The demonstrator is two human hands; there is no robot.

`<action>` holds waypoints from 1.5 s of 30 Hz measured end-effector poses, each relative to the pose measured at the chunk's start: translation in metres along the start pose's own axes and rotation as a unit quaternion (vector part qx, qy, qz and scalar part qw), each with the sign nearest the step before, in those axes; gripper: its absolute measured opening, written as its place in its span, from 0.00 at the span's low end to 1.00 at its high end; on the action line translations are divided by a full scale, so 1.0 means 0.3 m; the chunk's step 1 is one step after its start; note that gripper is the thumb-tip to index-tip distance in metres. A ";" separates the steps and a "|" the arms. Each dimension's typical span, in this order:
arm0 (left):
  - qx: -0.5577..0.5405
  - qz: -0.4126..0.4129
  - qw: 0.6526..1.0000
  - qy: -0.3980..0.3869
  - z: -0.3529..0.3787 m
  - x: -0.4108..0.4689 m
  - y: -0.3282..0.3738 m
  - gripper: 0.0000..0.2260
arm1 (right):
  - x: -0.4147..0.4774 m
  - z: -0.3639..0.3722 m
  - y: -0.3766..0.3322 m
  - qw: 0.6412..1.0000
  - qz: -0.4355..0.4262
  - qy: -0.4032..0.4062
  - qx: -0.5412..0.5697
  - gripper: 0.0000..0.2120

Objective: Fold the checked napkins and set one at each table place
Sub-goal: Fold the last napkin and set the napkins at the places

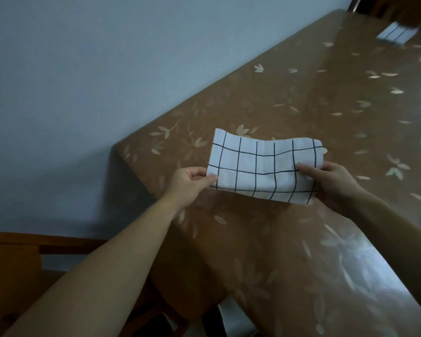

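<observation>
A folded checked napkin (265,167) is held just above the table (301,98) near its left corner, pinched at either end by the left hand (188,183) and right hand (331,177). Placing appears underway; it must next be lowered flat at this place.

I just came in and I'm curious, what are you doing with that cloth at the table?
A person is holding a folded checked napkin just over the brown table, near its corner. The left hand pinches one end and the right hand pinches the other, so the napkin is not yet set down. Another checked napkin already lies at the far end of the table.
</observation>
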State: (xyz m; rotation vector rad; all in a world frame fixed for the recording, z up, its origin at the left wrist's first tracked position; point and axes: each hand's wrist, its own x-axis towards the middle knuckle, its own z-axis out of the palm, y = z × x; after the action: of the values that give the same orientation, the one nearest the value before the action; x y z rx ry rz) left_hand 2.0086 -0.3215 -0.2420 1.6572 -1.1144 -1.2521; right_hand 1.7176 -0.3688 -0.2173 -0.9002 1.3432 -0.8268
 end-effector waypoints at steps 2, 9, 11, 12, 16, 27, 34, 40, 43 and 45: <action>0.011 0.046 0.999 -0.012 0.004 -0.003 0.084 0.06 | -0.011 -0.019 -0.068 1.000 -0.020 -0.001 0.022 0.07; -0.109 0.088 0.990 0.021 0.028 0.016 0.275 0.05 | -0.051 -0.124 -0.198 0.997 -0.003 -0.061 -0.054 0.16; -0.131 0.072 0.989 -0.015 0.031 0.013 0.280 0.09 | -0.051 -0.130 -0.212 0.998 -0.019 -0.056 0.007 0.15; -0.107 0.066 0.991 -0.045 0.036 0.014 0.269 0.10 | -0.052 -0.129 -0.220 0.998 -0.025 -0.050 0.036 0.14; -0.080 0.033 0.995 -0.045 0.076 0.025 0.213 0.06 | -0.058 -0.139 -0.214 0.998 0.009 -0.054 -0.008 0.13; -0.096 -0.032 0.995 0.014 0.075 0.050 0.149 0.36 | -0.037 -0.116 -0.125 0.995 0.021 0.097 -0.007 0.39; 0.087 0.056 0.993 0.054 0.063 0.046 0.190 0.36 | -0.071 -0.107 -0.158 0.965 -0.114 0.105 -0.210 0.24; 0.199 0.172 0.962 0.070 0.049 0.017 0.231 0.26 | -0.106 -0.104 -0.201 0.870 -0.216 0.101 -0.432 0.06; 0.245 0.193 0.947 0.078 0.045 0.010 0.255 0.13 | -0.108 -0.114 -0.205 0.840 -0.246 0.086 -0.477 0.11; 0.263 0.208 0.938 0.084 0.045 0.006 0.267 0.10 | -0.104 -0.124 -0.200 0.817 -0.265 0.062 -0.509 0.12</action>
State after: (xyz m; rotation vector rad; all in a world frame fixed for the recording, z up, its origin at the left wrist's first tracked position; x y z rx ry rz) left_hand 1.9802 -0.3502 -0.1714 1.7308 -1.6814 -0.5539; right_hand 1.6794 -0.3692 -0.1502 -2.1704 1.6827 -0.5215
